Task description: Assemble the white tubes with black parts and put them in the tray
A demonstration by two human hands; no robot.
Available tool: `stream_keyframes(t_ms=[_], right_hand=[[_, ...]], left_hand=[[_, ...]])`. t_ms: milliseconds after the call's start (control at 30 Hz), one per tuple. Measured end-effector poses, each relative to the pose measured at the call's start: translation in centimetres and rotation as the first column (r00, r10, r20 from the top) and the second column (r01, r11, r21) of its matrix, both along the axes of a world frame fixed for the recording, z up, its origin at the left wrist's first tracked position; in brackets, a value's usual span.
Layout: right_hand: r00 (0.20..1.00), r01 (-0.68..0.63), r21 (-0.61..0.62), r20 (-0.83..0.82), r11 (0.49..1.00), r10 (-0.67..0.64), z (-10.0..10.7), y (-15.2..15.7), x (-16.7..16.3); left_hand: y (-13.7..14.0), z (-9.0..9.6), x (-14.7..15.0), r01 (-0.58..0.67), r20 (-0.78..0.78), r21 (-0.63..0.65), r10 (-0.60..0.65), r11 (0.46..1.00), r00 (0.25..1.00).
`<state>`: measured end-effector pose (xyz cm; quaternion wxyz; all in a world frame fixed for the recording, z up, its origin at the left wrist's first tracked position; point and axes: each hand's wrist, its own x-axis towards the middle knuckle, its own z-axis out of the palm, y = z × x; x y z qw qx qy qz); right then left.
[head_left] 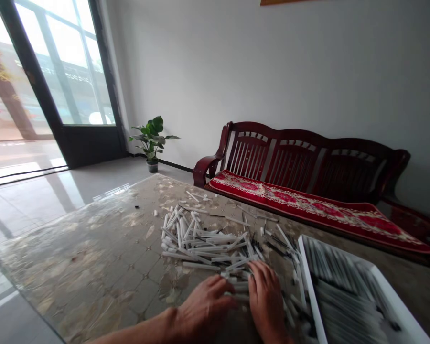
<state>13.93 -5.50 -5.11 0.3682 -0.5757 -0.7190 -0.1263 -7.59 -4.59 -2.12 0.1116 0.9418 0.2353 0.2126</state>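
Observation:
A loose pile of white plastic tubes (197, 239), slim like pen barrels, lies on the patterned tabletop (129, 267), with thin dark pieces mixed in on its right. At the pile's near edge, my left hand (208, 303) has its fingers bent around the ends of a few tubes; the fingertips are blurred. Close on its right, my right hand (267, 298) rests against the same tubes, fingers reaching forward over the pile and thumb apart. More tubes show between the two hands.
A white box (311, 291) full of slender grey and dark sticks, blurred, stands right of my right hand. Small bits lie beyond the pile. Behind the table are a dark red wooden bench (279, 157) with a red floral cover (290, 198) and a potted plant (152, 138).

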Motion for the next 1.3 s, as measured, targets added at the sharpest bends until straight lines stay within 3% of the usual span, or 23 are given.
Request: stream_keyframes(t_ms=[67,167,367,533,700,800,867,933,1000,1033,1100,1167,1200,1233,1300], right_hand=[[1.0,-0.009,0.015,-0.012,1.0,0.01,0.0,0.0,0.1],[0.999,-0.02,0.022,-0.046,1.0,0.021,-0.2,0.0,0.2],[0.986,-0.01,0.022,-0.167,1.0,0.013,-0.3,0.0,0.8],[0.984,-0.004,-0.175,-0.179,0.985,-0.028,2.0,1.3,1.7],[1.0,-0.004,-0.335,0.011,0.942,0.009,4.7,3.0,1.1],[0.978,0.019,-0.399,0.199,0.917,0.066,5.8,3.8,0.3],[0.946,0.043,-0.425,0.307,0.904,0.099,6.3,4.2,0.1],[0.93,0.056,-0.433,0.351,0.899,0.112,6.4,4.5,0.4],[0.953,0.033,-0.407,0.287,0.913,0.093,6.4,4.5,1.0],[0.974,0.009,-0.375,0.212,0.927,0.076,6.3,4.4,1.3],[0.999,-0.049,-0.294,0.008,0.954,0.054,6.1,3.7,1.8],[0.983,-0.111,-0.238,-0.169,0.965,0.072,5.8,2.7,1.9],[0.971,-0.142,-0.222,-0.219,0.964,0.093,5.7,2.2,1.8],[0.964,-0.171,-0.212,-0.237,0.962,0.119,5.6,1.7,1.6],[0.962,-0.209,-0.175,-0.213,0.962,0.171,5.5,0.9,1.1]], left_hand=[[-1.2,-1.0,2.0,0.069,-0.013,0.017,-0.069,0.997,0.998],[-1.3,-1.8,3.8,-0.021,-0.009,0.045,0.021,0.999,1.0],[-0.4,-0.4,4.9,-0.16,-0.099,-0.029,0.156,0.987,0.983],[-0.5,-1.5,7.9,-0.155,-0.086,-0.067,0.149,0.986,0.985],[0.1,-3.3,9.1,-0.061,0.138,-0.054,0.068,0.997,0.988],[0.5,-3.2,8.1,-0.021,0.2,-0.184,0.058,0.983,0.978],[0.6,-2.8,7.6,0.009,0.236,-0.33,0.074,0.944,0.969],[0.7,-2.3,7.3,0.021,0.292,-0.488,0.141,0.873,0.946],[0.6,-1.8,7.4,0.053,0.362,-0.651,0.248,0.757,0.898],[0.6,-1.6,7.6,0.086,0.39,-0.737,0.319,0.67,0.864],[0.5,-1.3,7.9,0.208,0.411,-0.879,0.458,0.43,0.788],[0.5,-1.1,8.3,0.394,0.419,-0.903,0.564,0.173,0.711],[0.5,-1.1,8.5,0.484,0.428,-0.872,0.601,0.077,0.675],[0.6,-1.0,8.6,0.556,0.438,-0.831,0.631,0.012,0.64],[0.8,-1.1,8.9,0.639,0.437,-0.767,0.682,-0.057,0.586]])
